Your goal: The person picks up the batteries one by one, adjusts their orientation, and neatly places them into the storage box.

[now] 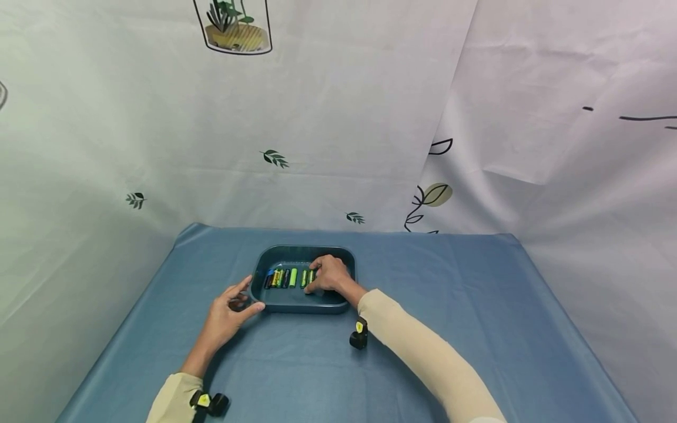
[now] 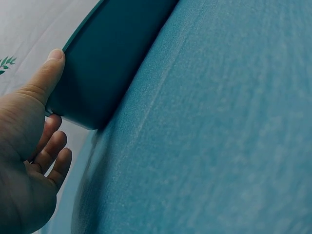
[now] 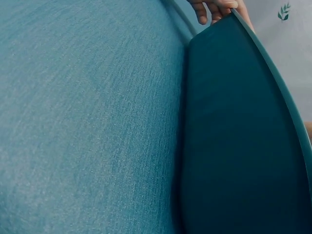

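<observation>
A dark teal tray [image 1: 288,308] with a raised rim lies on the cloth-covered table. In it several small batteries [image 1: 293,278] are lined up side by side, green, yellow and dark ones among them. My left hand [image 1: 224,317] holds the tray's near left corner, thumb on the front rim and fingers around the left side. Inside the tray, my right hand [image 1: 330,274] has thumb and index finger at the two ends of a green battery [image 1: 311,277] at the right of the row. The hand hides what lies farther right.
Blue cloth [image 1: 423,329] covers the table around the tray. A pale curtain [image 1: 338,117] with plant prints hangs behind and at both sides. Small black cameras [image 1: 358,335] sit on both wrists, low over the cloth.
</observation>
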Available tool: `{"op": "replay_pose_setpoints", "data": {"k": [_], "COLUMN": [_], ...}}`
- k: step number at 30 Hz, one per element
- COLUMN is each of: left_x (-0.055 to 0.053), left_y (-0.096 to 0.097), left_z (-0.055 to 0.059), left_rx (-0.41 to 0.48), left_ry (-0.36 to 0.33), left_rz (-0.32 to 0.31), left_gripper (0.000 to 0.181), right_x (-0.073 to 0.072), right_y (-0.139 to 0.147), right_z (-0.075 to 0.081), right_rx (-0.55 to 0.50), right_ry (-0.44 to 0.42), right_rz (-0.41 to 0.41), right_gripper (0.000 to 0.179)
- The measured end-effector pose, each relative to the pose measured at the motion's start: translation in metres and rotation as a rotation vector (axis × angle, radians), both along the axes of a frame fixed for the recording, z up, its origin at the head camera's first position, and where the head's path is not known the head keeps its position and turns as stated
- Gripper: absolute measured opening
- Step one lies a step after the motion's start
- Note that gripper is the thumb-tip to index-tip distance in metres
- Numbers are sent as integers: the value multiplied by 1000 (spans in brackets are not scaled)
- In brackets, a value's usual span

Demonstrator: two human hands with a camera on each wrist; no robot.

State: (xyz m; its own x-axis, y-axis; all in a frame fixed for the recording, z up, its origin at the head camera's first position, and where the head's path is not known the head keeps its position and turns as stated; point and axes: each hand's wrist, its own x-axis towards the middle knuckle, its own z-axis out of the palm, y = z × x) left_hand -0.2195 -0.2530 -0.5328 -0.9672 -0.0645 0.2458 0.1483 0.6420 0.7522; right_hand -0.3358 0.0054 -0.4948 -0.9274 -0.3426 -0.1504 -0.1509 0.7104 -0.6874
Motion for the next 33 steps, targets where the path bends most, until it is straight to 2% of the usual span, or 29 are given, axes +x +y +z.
{"op": "replay_pose_setpoints", "data": {"k": [14, 19, 22, 25, 30, 33], "left_x": [-2, -4, -3, -2, -2, -3], "left_y": [1, 2, 1, 0, -2, -3], "left_z": [0, -1, -1, -2, -2, -3], "left_rx": [1, 0, -2, 0, -11, -17], "left_ry": [-1, -7, -11, -9, 8, 13], "left_rz": [1, 1, -2, -2, 2, -4], "left_gripper": [78, 78, 78, 78, 78, 78], "right_x": [-1, -2, 2, 7, 18, 24], "right_y": [4, 10, 15, 21, 36, 51], "right_z": [0, 5, 14, 25, 54, 69], "right_rx": [-15, -43, -84, -131, -184, -196], "right_ry": [3, 2, 7, 47, 136, 152], "right_rz": [-2, -4, -3, 27, 93, 75], "right_gripper": [55, 55, 53, 51, 49, 50]}}
